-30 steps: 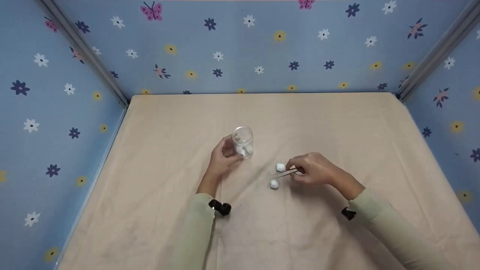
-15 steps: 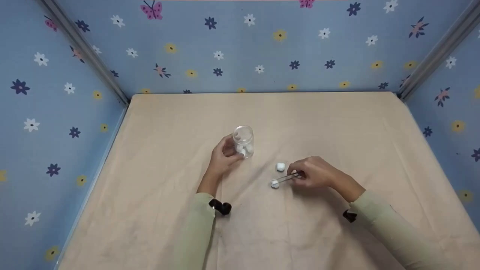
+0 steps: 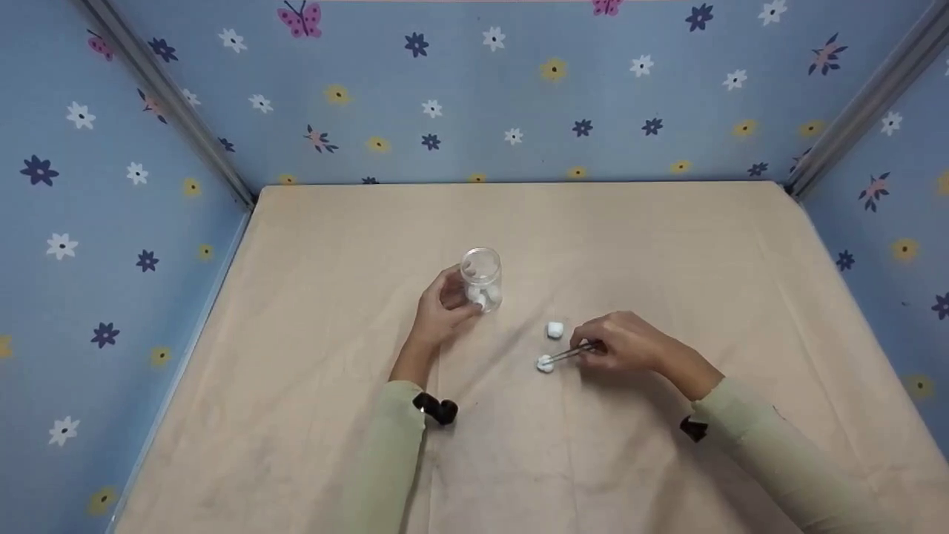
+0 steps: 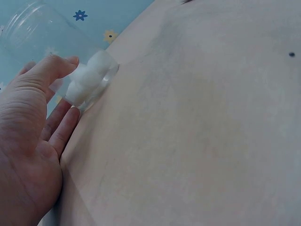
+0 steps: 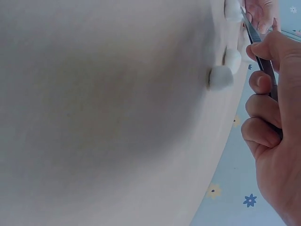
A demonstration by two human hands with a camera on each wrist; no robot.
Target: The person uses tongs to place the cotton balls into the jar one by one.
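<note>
My left hand (image 3: 439, 313) grips a clear jar (image 3: 483, 276) round its side, the open mouth facing up. Several white cotton balls (image 4: 89, 77) lie at the jar's bottom. Metal tweezers (image 3: 569, 351) are pinched in my right hand (image 3: 621, 341), their tips at a cotton ball (image 3: 545, 364) on the table. Whether the tips squeeze that ball is too small to tell. Just behind it sits a second cotton ball (image 3: 555, 330). The right wrist view also has a nearer cotton ball (image 5: 221, 78), which my right hand hides in the head view.
A beige cloth (image 3: 356, 245) with light creases covers the table. Blue flowered panels (image 3: 474, 89) stand along the back and both sides, with grey posts (image 3: 174, 111) at the corners.
The tweezers have moved from between the two cotton balls to the front one, and their tips have come closer together there. My left hand and the jar have stayed put.
</note>
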